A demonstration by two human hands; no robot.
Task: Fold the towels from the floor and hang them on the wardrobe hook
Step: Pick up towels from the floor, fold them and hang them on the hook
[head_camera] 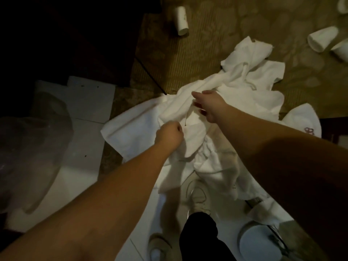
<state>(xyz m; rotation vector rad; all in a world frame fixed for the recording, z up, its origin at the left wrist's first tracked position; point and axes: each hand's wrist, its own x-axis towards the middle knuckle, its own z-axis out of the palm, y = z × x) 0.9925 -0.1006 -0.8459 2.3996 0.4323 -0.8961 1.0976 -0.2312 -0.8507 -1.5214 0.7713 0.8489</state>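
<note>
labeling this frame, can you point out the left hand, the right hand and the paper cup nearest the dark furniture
left hand (169, 135), head view, back of the fist
right hand (209, 104), head view, back of the hand
paper cup (181, 20), head view, its side wall

Both bare forearms are extended forward and down from the lower edge of the view, the left from the bottom left, the right from the right side. The left hand (169, 136) is closed into a fist, knuckles up, with white towel (180, 113) fabric gripped under its fingers. The right hand (207, 104) is held further forward, wrist bent, thumb stretched out to the left, and a fold of the same cloth is pinched beneath its fingers. The 2 hands are kept near each other, not touching.
</note>
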